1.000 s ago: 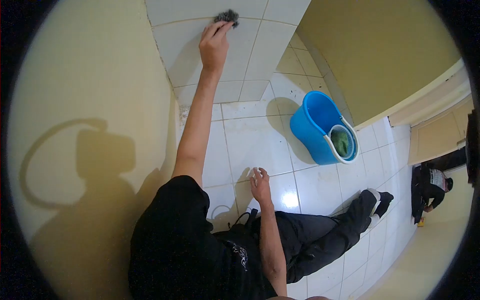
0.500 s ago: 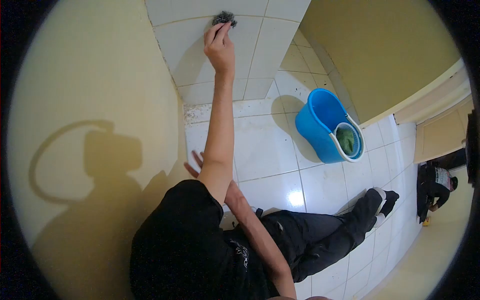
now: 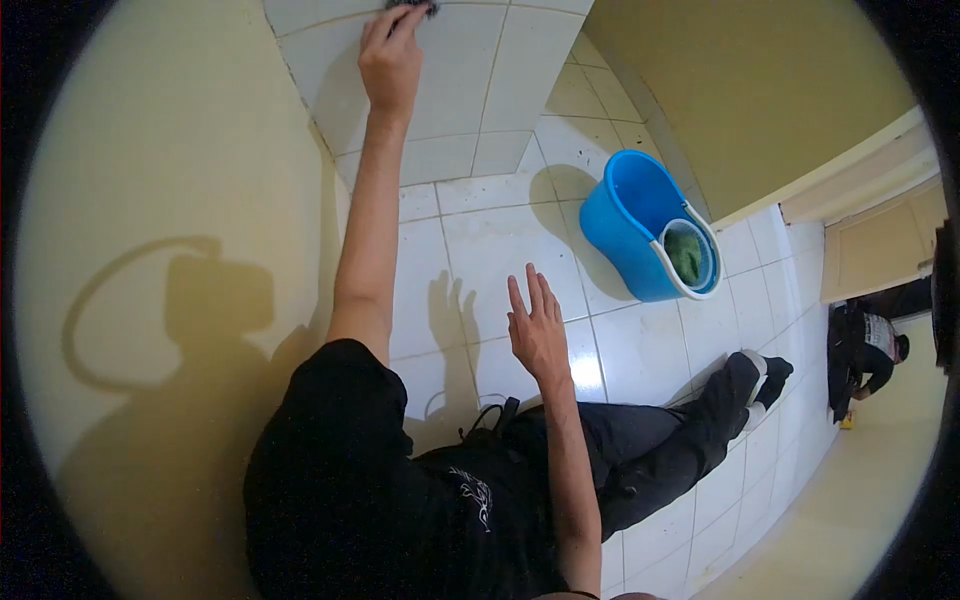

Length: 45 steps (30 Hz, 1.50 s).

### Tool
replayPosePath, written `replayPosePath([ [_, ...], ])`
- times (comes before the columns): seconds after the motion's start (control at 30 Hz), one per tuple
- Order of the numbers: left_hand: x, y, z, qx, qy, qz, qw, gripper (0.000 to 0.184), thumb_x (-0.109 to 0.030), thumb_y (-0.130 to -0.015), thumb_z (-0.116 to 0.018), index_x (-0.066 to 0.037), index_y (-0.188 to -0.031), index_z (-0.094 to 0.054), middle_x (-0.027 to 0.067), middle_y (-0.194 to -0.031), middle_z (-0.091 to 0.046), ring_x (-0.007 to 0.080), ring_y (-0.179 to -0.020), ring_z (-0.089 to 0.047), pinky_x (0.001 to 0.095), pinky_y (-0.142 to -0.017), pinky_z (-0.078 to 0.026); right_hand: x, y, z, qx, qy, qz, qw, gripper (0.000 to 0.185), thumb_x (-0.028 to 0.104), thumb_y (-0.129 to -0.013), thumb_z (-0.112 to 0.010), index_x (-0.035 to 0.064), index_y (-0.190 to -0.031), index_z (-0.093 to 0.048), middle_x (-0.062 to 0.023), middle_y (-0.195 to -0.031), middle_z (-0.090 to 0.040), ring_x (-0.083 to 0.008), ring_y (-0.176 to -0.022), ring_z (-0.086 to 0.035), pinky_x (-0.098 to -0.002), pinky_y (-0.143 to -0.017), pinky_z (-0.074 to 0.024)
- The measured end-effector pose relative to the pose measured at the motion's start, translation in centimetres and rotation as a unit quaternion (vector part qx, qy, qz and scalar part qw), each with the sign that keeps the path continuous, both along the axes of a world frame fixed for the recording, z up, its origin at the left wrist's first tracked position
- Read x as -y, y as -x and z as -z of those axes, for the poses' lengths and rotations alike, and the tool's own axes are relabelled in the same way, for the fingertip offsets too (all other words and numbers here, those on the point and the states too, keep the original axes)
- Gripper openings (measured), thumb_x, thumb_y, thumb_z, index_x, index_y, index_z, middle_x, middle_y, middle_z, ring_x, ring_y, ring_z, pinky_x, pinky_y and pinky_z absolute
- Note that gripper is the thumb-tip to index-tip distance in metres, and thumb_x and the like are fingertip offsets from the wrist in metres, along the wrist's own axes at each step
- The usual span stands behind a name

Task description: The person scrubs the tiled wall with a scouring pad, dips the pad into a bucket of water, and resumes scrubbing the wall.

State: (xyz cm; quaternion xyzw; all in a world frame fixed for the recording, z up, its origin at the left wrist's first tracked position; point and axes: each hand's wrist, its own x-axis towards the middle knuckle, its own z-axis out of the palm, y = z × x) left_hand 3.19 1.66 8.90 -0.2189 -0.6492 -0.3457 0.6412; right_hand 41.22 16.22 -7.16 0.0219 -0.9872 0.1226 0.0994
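My left hand (image 3: 392, 68) is stretched far forward to the white tiled wall (image 3: 445, 60) at the top edge. Its fingers are closed on a dark, fuzzy scouring pad (image 3: 428, 8), held against the tiles and partly cut off by the frame. My right hand (image 3: 540, 335) hovers in front of my body with its fingers extended and nothing in it. Below it are the white floor tiles (image 3: 500, 240), where the hand's shadow falls.
A blue mop bucket (image 3: 612, 228) with a pale handle stands on the floor to the right; green material (image 3: 685, 255) sits in its round basket. A yellow wall (image 3: 130, 180) rises at the left. A person in dark clothes (image 3: 868, 355) is low by the far wall at right.
My right hand has come out from under my left arm and moved right, into full view. The left hand and scouring pad appear higher and farther left, partly because the view has shifted.
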Motion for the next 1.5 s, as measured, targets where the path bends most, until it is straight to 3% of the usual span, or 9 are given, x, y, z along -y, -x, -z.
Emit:
replayPosePath([
  [0.1,-0.1,-0.6,-0.6,0.0,-0.018,0.0,1.0,0.029,0.004,-0.079,-0.068,-0.013,-0.099,-0.078,0.0012,-0.098,-0.072,0.0255,-0.09,-0.066,0.0369,-0.081,-0.054,0.6,-0.5,1.8,-0.022,0.02,0.007,1.0,0.07,0.005,-0.087,-0.063,0.0076,-0.151,-0.035,-0.0226,-0.161,-0.023,-0.0439,-0.143,-0.032,-0.0528,-0.113,-0.0363],
  [0.27,-0.9,-1.5,8.2,0.131,0.024,0.026,0.991,0.028,0.003,-0.08,-0.066,-0.014,-0.098,-0.078,0.0024,-0.098,-0.072,0.0259,-0.092,-0.065,0.0366,-0.082,-0.055,-0.1,-3.5,6.2,0.003,0.085,0.025,0.996,0.07,0.004,-0.087,-0.063,0.0078,-0.151,-0.037,-0.0247,-0.16,-0.023,-0.0457,-0.142,-0.032,-0.0531,-0.115,-0.0348],
  [0.33,-0.8,-2.3,8.8,0.123,0.022,0.041,0.991,0.027,0.004,-0.079,-0.066,-0.012,-0.097,-0.077,0.0031,-0.095,-0.07,0.0264,-0.089,-0.065,0.0391,-0.084,-0.053,-1.3,-4.5,7.0,-0.003,0.102,0.059,0.993,0.067,0.003,-0.088,-0.062,0.0081,-0.15,-0.038,-0.0249,-0.158,-0.025,-0.0467,-0.142,-0.031,-0.0533,-0.115,-0.0347],
  [0.6,-1.0,0.5,-0.2,-0.032,-0.013,-0.029,0.999,0.032,0.004,-0.075,-0.068,-0.015,-0.099,-0.078,0.0003,-0.096,-0.071,0.0242,-0.092,-0.063,0.0376,-0.084,-0.051,-2.6,-4.2,8.6,-0.045,0.138,0.137,0.98,0.062,0.003,-0.09,-0.061,0.008,-0.149,-0.04,-0.0251,-0.155,-0.028,-0.0468,-0.14,-0.032,-0.0537,-0.113,-0.0361],
  [0.8,-0.3,-0.9,10.2,0.055,0.062,-0.003,0.997,0.031,0.005,-0.071,-0.068,-0.013,-0.094,-0.077,-0.0001,-0.09,-0.069,0.0229,-0.089,-0.062,0.0365,-0.083,-0.051,-2.4,-4.6,8.5,-0.038,0.135,0.145,0.979,0.061,0.003,-0.091,-0.061,0.0076,-0.148,-0.041,-0.025,-0.156,-0.028,-0.0475,-0.14,-0.032,-0.0552,-0.113,-0.0359],
  [1.03,-0.4,0.0,3.8,0.02,0.039,0.012,0.999,0.03,0.006,-0.071,-0.066,-0.013,-0.092,-0.077,0.0004,-0.09,-0.069,0.0229,-0.089,-0.062,0.0367,-0.08,-0.052,-2.6,-4.5,8.9,-0.052,0.133,0.145,0.979,0.062,0.003,-0.09,-0.061,0.0075,-0.148,-0.041,-0.0249,-0.156,-0.028,-0.048,-0.139,-0.032,-0.0559,-0.114,-0.0351],
  [1.2,0.2,-0.6,8.0,0.057,0.039,0.018,0.997,0.03,0.007,-0.071,-0.067,-0.014,-0.091,-0.077,0.0004,-0.089,-0.07,0.023,-0.09,-0.062,0.0365,-0.081,-0.052,-2.6,-4.6,9.2,-0.056,0.141,0.145,0.978,0.063,0.003,-0.089,-0.061,0.0081,-0.148,-0.041,-0.0253,-0.155,-0.029,-0.0479,-0.139,-0.032,-0.0553,-0.113,-0.0352],
  [1.43,0.2,0.0,2.1,0.02,0.013,0.004,1.0,0.03,0.006,-0.072,-0.068,-0.015,-0.091,-0.078,0.0004,-0.09,-0.07,0.023,-0.091,-0.062,0.0366,-0.082,-0.052,-3.0,-4.8,8.8,-0.059,0.132,0.155,0.977,0.062,0.003,-0.09,-0.062,0.0078,-0.148,-0.041,-0.0256,-0.155,-0.029,-0.0473,-0.14,-0.032,-0.0542,-0.113,-0.0355],
  [1.5,-0.1,0.0,3.0,0.035,0.016,0.002,0.999,0.029,0.005,-0.073,-0.068,-0.015,-0.091,-0.078,0.0002,-0.09,-0.069,0.0231,-0.091,-0.062,0.0369,-0.083,-0.052,-3.2,-4.8,8.8,-0.069,0.14,0.158,0.975,0.062,0.004,-0.09,-0.062,0.0077,-0.148,-0.041,-0.0257,-0.155,-0.029,-0.047,-0.14,-0.032,-0.0542,-0.113,-0.0354],
])
